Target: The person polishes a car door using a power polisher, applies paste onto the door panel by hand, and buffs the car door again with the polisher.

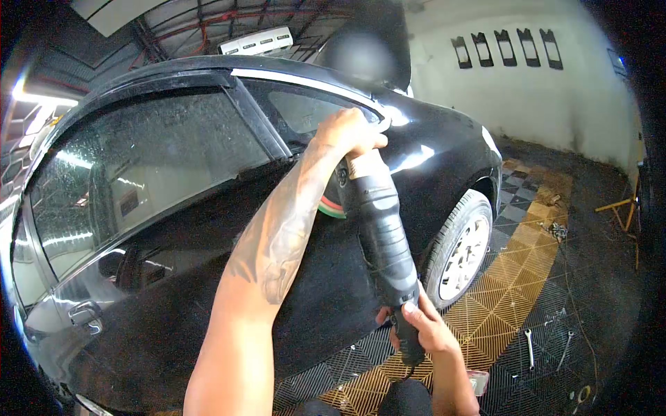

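A black car polisher (385,229) spans the middle of the view, held up against the rear side panel of a black car (319,277). My left hand (350,132) is closed over the polisher's front end, below the small rear side window (298,111). At the back end, my right hand (430,329) wraps round the rear grip, close to where the cord comes out. Part of the polishing pad (331,206), with a red and green edge, shows beside my left forearm. The rest of the pad is hidden behind the forearm and tool.
The car's rear wheel (461,249) stands right of the polisher. Two wrenches, one a spanner (530,349), lie on the tiled grating floor (499,298). A yellow metal stand (621,208) is at far right. Several dark-framed pieces hang on the pale wall (451,104).
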`<act>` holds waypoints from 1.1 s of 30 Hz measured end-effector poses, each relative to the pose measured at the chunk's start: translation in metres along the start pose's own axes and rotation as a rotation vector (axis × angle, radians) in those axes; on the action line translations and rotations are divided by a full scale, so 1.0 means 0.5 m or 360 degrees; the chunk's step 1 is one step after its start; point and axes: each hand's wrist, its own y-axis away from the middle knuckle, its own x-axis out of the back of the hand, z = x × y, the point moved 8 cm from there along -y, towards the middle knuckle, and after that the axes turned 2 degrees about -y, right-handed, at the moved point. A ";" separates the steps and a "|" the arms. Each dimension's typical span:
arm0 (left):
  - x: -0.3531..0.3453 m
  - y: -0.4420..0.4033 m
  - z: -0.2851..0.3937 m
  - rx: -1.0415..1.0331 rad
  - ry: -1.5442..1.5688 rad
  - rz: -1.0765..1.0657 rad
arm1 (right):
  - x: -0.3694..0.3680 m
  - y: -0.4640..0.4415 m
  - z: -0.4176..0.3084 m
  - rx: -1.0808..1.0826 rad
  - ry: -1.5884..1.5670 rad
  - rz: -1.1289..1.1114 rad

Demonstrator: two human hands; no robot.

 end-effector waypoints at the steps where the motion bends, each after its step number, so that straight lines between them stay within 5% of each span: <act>1: -0.001 0.014 -0.003 0.0024 -0.0004 -0.0034 | -0.008 0.006 0.011 -0.0002 0.0004 0.0003; 10: 0.034 0.156 -0.115 -0.0421 -0.0384 0.0015 | -0.148 0.039 0.099 -0.0053 -0.0146 -0.0221; 12: 0.099 0.222 -0.122 0.0085 -0.0104 0.0003 | -0.173 0.043 0.123 -0.0078 -0.0128 -0.0246; 14: 0.135 0.271 -0.147 0.0245 0.0067 0.0059 | -0.203 0.047 0.127 -0.0217 -0.0067 -0.0314; 17: 0.177 0.335 -0.205 0.0243 0.0042 0.0235 | -0.244 0.036 0.153 -0.0051 0.0067 -0.0358; 20: 0.223 0.417 -0.250 0.0319 0.0096 0.0314 | -0.302 0.041 0.148 -0.0363 0.0285 -0.0438; 26: 0.274 0.573 -0.300 0.0223 0.0054 0.0531 | -0.405 0.008 0.150 -0.0067 0.0991 -0.0430; 28: 0.287 0.612 -0.293 0.0352 0.0163 0.0485 | -0.461 -0.002 0.139 0.0340 0.1196 -0.0402; 33: 0.275 0.685 -0.293 0.0342 0.0163 0.0579 | -0.539 -0.030 0.158 0.0453 0.1086 -0.0219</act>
